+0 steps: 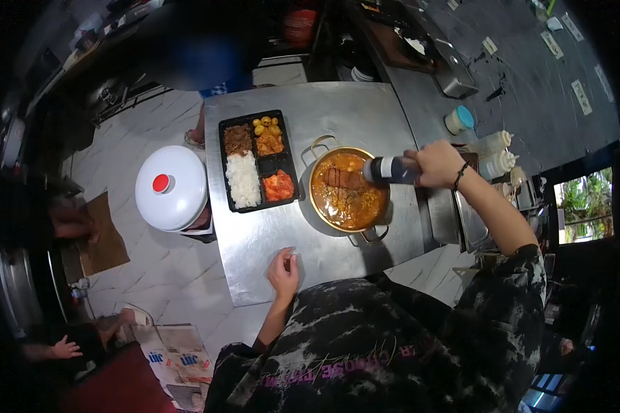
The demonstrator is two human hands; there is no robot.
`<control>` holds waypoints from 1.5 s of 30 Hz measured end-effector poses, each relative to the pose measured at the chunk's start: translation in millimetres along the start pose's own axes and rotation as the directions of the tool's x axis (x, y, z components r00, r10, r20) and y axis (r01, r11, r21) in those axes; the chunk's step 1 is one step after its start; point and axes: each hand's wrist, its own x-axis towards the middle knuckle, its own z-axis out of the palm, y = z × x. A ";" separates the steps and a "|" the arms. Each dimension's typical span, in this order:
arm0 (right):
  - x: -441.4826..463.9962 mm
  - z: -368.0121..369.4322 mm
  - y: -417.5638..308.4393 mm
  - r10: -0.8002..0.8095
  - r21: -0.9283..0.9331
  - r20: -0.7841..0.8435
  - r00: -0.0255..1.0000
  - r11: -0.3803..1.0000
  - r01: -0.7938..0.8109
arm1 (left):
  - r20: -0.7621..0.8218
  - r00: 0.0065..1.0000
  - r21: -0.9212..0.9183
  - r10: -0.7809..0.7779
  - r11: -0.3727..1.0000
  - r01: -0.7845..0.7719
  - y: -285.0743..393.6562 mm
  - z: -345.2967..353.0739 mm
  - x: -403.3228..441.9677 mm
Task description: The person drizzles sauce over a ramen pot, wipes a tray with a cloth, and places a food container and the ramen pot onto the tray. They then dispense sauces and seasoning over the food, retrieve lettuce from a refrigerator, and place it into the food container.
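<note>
My right hand (pixel 439 165) is closed round a dark shaker bottle (pixel 393 170) with a pale band. It is tipped on its side, its end over the rim of a gold two-handled pot (pixel 315 206). Reddish-orange soup (pixel 341 210) fills the pot, with noodles and a browned sliced piece (pixel 348 179) on top. My left hand (pixel 282 275) is at the table's near edge, fingers curled; a small pale bit shows at the fingertips, too small to name. Left of the pot lies a black compartment tray (pixel 262 167) with rice, meat, kimchi and small yellowish balls.
The steel table (pixel 255 265) carries pot and tray. A white lidded container (pixel 169 196) stands left of it. Squeeze bottles (pixel 497 164) and a blue-lidded tub (pixel 459 120) stand on the right. Another person in blue (pixel 217 62) is beyond the table; other people's hands (pixel 65 347) show at left.
</note>
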 end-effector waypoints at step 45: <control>-6.8 3.9 -4.1 -0.057 -0.038 -0.174 0.983 0.998 0.051 | 0.014 0.998 -0.043 -0.064 0.997 0.064 3.2 3.0 -4.4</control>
